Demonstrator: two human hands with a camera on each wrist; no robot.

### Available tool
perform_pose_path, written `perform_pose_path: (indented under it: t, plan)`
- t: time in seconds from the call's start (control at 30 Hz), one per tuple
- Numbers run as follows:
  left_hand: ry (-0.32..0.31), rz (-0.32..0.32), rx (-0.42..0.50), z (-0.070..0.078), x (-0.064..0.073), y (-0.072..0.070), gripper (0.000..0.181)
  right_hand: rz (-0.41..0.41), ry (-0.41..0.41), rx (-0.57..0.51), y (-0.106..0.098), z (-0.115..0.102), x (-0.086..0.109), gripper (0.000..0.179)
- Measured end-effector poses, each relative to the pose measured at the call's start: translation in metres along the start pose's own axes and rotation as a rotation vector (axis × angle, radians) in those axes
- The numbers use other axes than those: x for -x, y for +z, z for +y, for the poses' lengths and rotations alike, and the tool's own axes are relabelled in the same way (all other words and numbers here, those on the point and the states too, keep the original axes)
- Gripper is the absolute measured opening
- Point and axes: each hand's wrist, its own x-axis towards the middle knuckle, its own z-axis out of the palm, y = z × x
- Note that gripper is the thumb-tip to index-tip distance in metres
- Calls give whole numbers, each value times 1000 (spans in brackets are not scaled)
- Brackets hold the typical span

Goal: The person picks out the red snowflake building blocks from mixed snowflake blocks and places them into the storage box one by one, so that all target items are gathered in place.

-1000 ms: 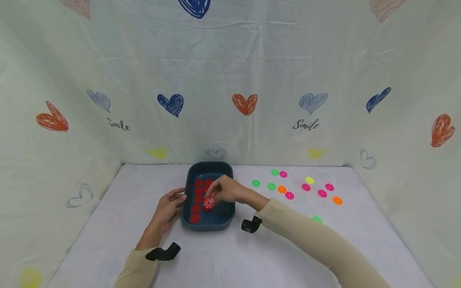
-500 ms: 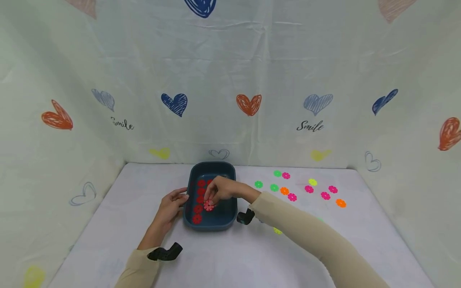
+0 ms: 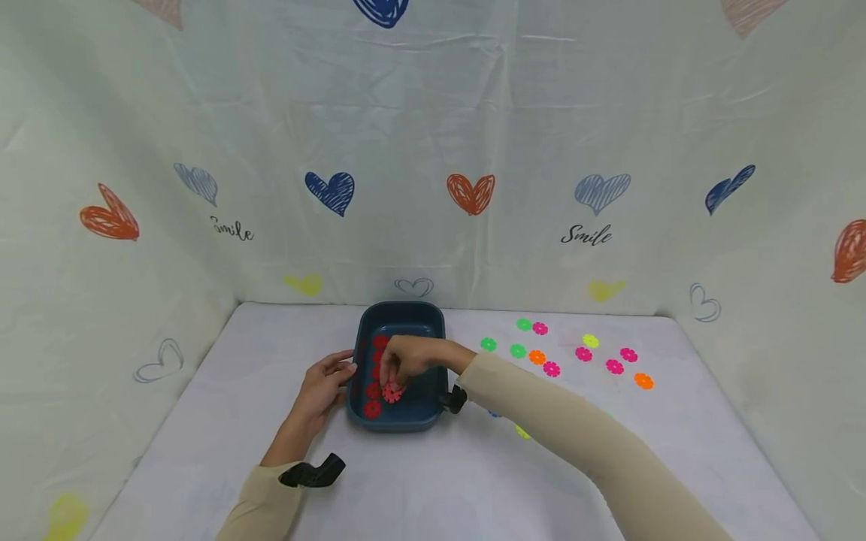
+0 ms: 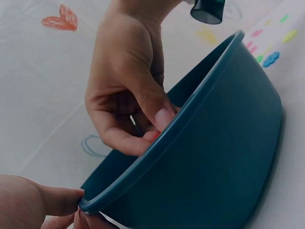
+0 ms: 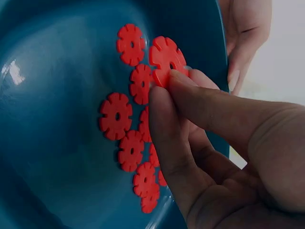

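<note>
A dark blue plastic tub (image 3: pixel 422 406) stands at the middle of the table, with red notched plastic discs (image 5: pixel 116 116) lying flat along the left part of its floor. My right hand (image 3: pixel 414 356) reaches into the tub. Between its thumb and index finger it pinches another red notched disc (image 5: pixel 164 57), tilted up above those on the floor. My left hand (image 3: pixel 321 387) grips the tub's left side; in the left wrist view its thumb lies at the rim (image 4: pixel 90 204) with fingers beneath. Part of the disc row is hidden behind my right hand in the head view.
On the white table (image 3: pixel 223 421), right of the tub, lie several loose notched discs: green (image 3: pixel 518 351), pink (image 3: pixel 584 354), orange (image 3: pixel 643 381) and yellow (image 3: pixel 591 341). A blue disc (image 4: pixel 271 59) also lies there. A white curtain (image 3: pixel 406 113) with hearts hangs behind the table.
My right hand, with the red disc pinched, has moved slightly toward the near left part of the tub. My left hand keeps its grip on the side. The head view has shifted a little.
</note>
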Motion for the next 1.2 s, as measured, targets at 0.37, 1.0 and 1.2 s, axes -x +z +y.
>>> perform_pose_path:
  t: [0.37, 1.0, 1.2]
  plan:
    - [9, 7, 4, -1, 1, 1, 43, -107, 65, 43, -3, 0, -12, 17]
    - [2, 20, -6, 0, -1, 2, 43, -145, 80, 91, 8, 7, -21, 16]
    - [5, 18, -5, -1, 0, 1, 43, -126, 81, 150, 10, 7, -22, 17]
